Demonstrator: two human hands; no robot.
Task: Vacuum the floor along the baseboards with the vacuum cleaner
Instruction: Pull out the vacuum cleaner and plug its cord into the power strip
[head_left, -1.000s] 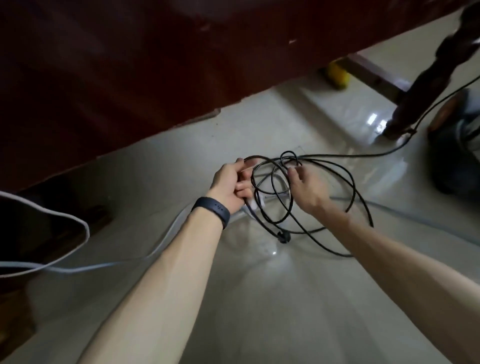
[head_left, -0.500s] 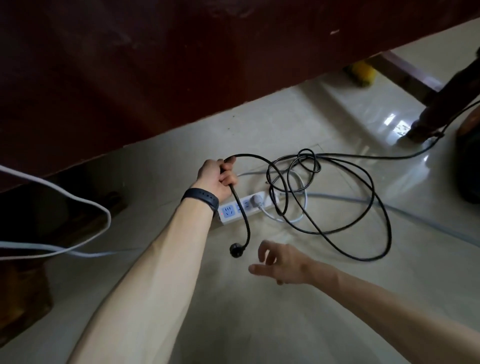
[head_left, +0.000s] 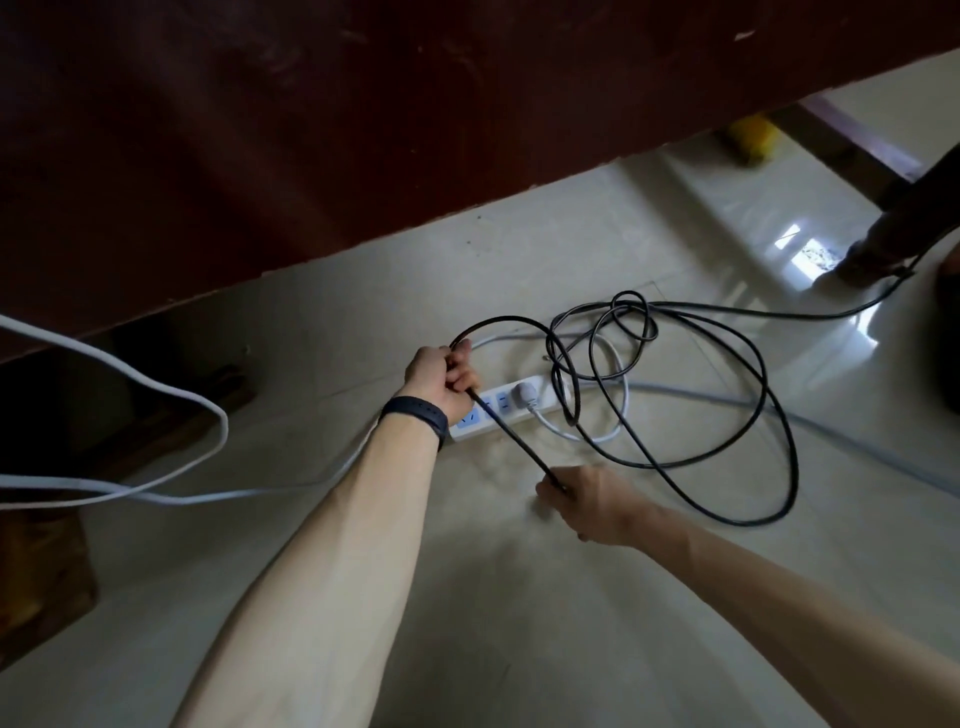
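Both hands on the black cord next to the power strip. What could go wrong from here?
1. The black cord lies in tangled loops across the power strip; pulling it between the left hand and right hand may tighten a knot or drag the strip.
2. The loops also cross the cable of the white plug, so a tug might loosen it.

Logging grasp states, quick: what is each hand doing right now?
Left hand: closed, gripping the black cord.
Right hand: closed, gripping the same cord lower down.
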